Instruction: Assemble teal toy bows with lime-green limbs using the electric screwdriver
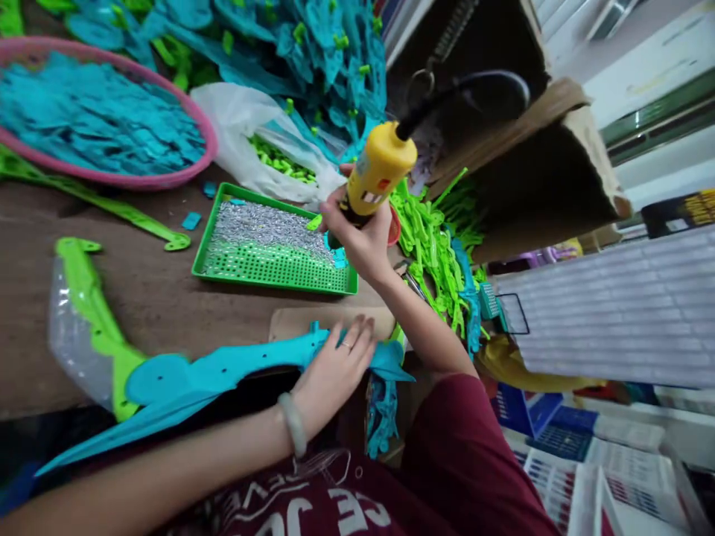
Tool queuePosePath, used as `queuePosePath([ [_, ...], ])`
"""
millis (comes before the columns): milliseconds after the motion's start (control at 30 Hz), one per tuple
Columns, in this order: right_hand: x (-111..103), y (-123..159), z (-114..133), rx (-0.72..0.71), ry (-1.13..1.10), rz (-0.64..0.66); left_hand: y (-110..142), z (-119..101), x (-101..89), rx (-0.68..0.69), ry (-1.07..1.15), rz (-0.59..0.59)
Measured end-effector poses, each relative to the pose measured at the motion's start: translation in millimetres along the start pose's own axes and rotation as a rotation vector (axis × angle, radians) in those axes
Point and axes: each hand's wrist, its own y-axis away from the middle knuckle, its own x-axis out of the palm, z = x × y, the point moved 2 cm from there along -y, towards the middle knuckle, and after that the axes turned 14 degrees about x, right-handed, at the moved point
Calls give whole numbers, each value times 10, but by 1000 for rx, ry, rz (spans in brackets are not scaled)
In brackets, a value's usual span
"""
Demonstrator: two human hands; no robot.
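Observation:
My left hand (335,368) rests flat, fingers closed together, on a long cyan plastic toy part (223,372) that lies across the near table edge. My right hand (360,234) is wrapped round a yellow electric screwdriver (380,167), held upright with its black cable (474,82) curving away to the right. The tool's tip points down near the right end of a green mesh tray (273,268) filled with small silver screws (262,223). A lime green and clear toy part (89,313) lies left of the cyan one.
A pink basket (206,141) holds cyan pieces at far left. Behind it lie a heap of cyan and green parts (290,37) and a clear bag of green bits (279,156). Green sprues (430,238) pile beside a cardboard box (547,164). Crates (558,432) stand at lower right.

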Motion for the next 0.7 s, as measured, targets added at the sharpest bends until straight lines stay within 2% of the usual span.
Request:
queuePosePath([
  [67,-113,73,37,-5,7,50,2,69,120,-72,-131,53],
  [133,-255,158,16,-9,-4,80,176,151,163,-112,-194,67],
  [267,-464,218,-122,-19,-38,35,585,324,16,-147,-256,38],
  [367,-420,162,-212,-29,-142,-53,645,323,-148,-153,-286,-7],
  [433,-303,126,-256,-34,-251,-98,550,197,-171,-87,-182,-33],
  [500,-168,126,-303,-22,-336,-96,424,21,-75,-17,153,-15],
  [533,-110,145,-331,-6,-356,-79,375,-50,15,-64,418,8],
  [600,-35,213,-399,32,-360,-54,332,-136,254,-354,1016,63],
  [667,-9,295,-478,62,-346,-40,323,-174,481,-659,1413,67],
  [700,-5,329,-518,70,-342,-31,308,-180,566,-778,1547,12],
])
